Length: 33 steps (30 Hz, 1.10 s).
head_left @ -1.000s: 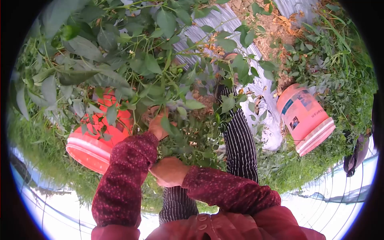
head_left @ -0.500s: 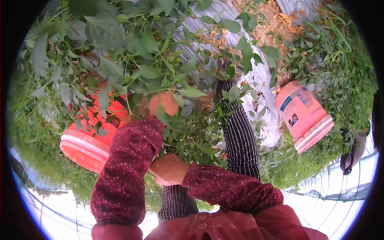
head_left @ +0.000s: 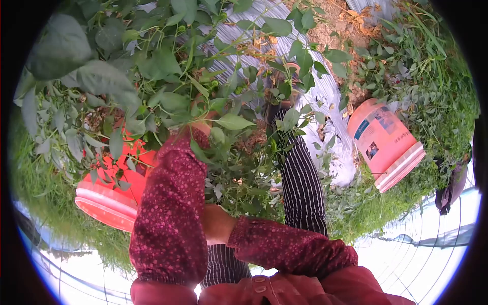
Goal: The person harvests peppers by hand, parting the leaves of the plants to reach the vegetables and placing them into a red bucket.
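Note:
My left hand [head_left: 202,124] reaches into a leafy green plant [head_left: 173,101], its fingers covered by leaves. What it touches there is hidden. My right hand [head_left: 218,224] is lower down, close to my body, with its fingers out of sight behind my left sleeve [head_left: 170,203]. Whether the right hand holds anything does not show. Dark red patterned sleeves cover both forearms. A red bucket [head_left: 109,203] lies tilted to the left of my left forearm, partly screened by leaves.
At the right, a pinkish-red bucket [head_left: 384,142] with a label lies tipped among low plants. Silvery plastic sheeting [head_left: 330,117] and bare soil [head_left: 330,30] run between the rows. My striped trouser leg [head_left: 302,178] stands amid the foliage. A dark object [head_left: 451,188] is at the far right.
My left hand has gone deeper behind the leaves and shows less. My right hand has slipped further behind the left sleeve. Large leaves have shifted at the upper left.

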Available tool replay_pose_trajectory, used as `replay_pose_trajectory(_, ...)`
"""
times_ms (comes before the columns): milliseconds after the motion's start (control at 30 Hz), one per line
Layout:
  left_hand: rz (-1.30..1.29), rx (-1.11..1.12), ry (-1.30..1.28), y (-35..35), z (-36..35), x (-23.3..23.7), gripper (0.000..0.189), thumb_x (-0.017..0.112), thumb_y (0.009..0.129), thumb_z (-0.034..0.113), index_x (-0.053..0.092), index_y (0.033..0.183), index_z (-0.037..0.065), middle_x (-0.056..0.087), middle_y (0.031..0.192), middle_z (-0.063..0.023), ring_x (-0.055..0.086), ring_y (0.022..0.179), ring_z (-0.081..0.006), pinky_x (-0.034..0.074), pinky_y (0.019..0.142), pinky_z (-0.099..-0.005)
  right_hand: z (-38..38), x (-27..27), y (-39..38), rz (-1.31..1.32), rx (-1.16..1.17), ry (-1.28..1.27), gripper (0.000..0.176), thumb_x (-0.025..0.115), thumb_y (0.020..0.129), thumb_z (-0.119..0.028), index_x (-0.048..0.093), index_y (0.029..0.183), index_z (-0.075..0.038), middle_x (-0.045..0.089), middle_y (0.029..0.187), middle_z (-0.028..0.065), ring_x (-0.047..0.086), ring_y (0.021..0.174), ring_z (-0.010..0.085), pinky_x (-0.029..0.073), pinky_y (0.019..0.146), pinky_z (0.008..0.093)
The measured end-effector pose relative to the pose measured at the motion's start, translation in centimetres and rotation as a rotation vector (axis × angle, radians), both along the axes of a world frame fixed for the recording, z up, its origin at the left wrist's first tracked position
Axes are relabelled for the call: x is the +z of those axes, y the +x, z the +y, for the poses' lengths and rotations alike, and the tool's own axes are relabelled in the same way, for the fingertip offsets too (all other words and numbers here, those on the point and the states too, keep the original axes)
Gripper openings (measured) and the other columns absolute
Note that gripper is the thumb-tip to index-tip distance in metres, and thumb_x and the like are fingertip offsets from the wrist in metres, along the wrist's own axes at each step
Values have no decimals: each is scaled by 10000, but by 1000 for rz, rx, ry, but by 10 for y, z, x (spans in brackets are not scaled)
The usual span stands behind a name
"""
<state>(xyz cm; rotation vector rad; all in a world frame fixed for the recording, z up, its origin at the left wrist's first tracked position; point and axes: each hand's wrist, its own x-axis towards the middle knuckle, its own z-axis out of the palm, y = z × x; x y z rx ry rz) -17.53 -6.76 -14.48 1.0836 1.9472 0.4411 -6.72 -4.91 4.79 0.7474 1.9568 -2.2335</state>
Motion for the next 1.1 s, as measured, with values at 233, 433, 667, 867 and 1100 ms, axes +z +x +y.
replay_pose_trajectory(233, -9, 52, -21, -4, -5, 3, 227, 580, 823, 192, 610, 976, 28, 612, 796, -96, 592, 762, -209, 455, 645, -330, -8, 0, 0, 43, 63, 35, 162, 586, 740, -210, 619, 855, -101, 610, 750, 102, 612, 707, 320, 498, 599, 438)
replay_pose_trajectory(433, 9, -40, -51, -19, 14, 37, 231, 593, 817, 180, 599, 986, 22, 605, 808, -94, 590, 759, -197, 451, 635, -312, -11, -3, -5, 27, 350, -63, 167, 638, 674, -197, 636, 794, -81, 628, 725, 122, 618, 709, 338, 496, 616, 440)
replay_pose_trajectory(667, -307, 240, -197, -23, 23, 76, 385, 588, 865, 131, 490, 1225, 35, 591, 1071, -95, 577, 978, -202, 468, 825, -322, 25, 5, -14, -89, 539, -201, 169, 657, 650, -168, 647, 759, -39, 636, 757, 154, 630, 753, 342, 498, 657, 445)
replay_pose_trajectory(867, -1001, 834, -233, -25, 15, 78, 298, 464, 888, 133, 560, 1148, 22, 575, 1098, -86, 565, 976, -176, 472, 827, -298, 47, 4, -17, -133, 625, -189, 173, 650, 652, -170, 637, 725, -14, 630, 744, 167, 636, 746, 339, 502, 645, 444)
replay_pose_trajectory(1100, -769, 484, -333, -21, 27, 99, 197, 465, 870, 144, 618, 918, 28, 612, 935, -93, 573, 937, -206, 503, 702, -338, 9, -5, 1, 49, 351, 22, 245, 636, 659, -205, 604, 808, -12, 594, 689, 149, 616, 684, 339, 509, 649, 449)
